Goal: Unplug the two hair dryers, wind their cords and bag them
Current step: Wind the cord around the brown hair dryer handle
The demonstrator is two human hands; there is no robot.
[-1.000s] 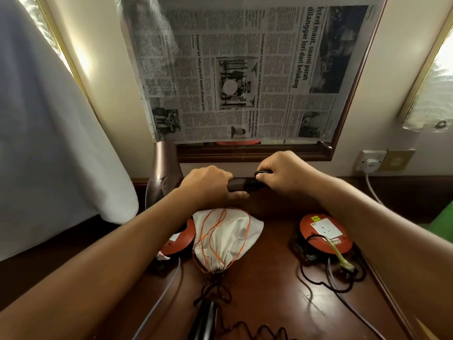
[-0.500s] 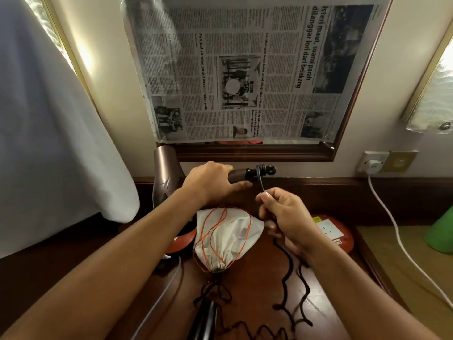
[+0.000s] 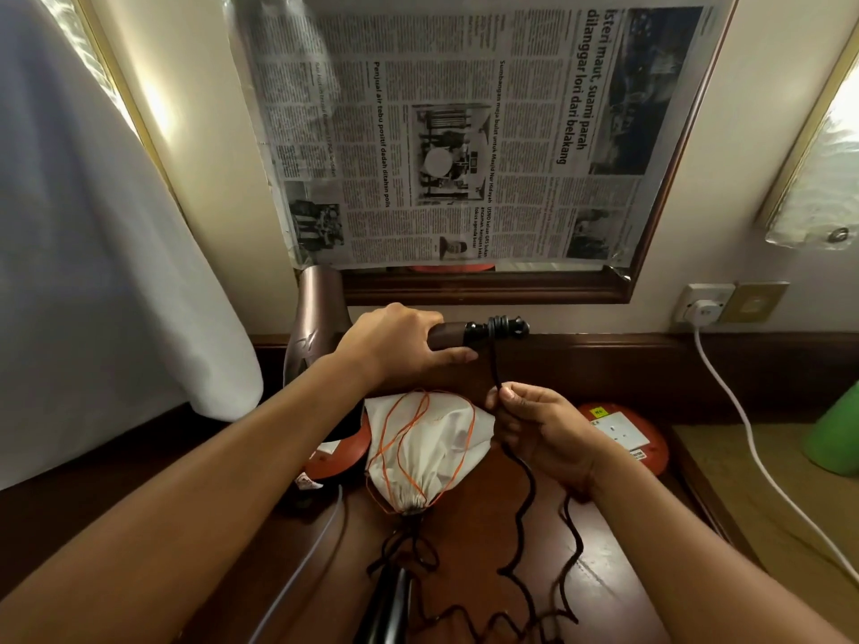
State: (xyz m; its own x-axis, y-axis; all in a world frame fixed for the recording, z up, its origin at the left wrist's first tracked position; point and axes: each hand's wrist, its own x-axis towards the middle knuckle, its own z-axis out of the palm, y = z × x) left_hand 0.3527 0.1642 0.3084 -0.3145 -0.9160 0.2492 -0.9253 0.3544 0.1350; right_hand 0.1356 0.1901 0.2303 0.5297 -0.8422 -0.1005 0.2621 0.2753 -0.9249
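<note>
Now winding: our left hand [image 3: 395, 341] grips the dryer [image 3: 320, 327] handle; right hand [image 3: 539, 429], at 5 o'clock, pinches the cord [image 3: 493, 364]. Next: another loop round the handle.

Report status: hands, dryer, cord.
Left hand grips dryer by its handle. Right hand pinches cord, a few turns wound at the handle end. Slack trails over bag side of desk.

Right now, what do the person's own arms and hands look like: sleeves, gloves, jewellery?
Both forearms are bare to the frame's edge; no sleeve shows. The left hand and the right hand are bare: no gloves, and no watch, bracelet or ring in view. No markings or tape on either arm. Anything above the forearms is out of frame.
</note>
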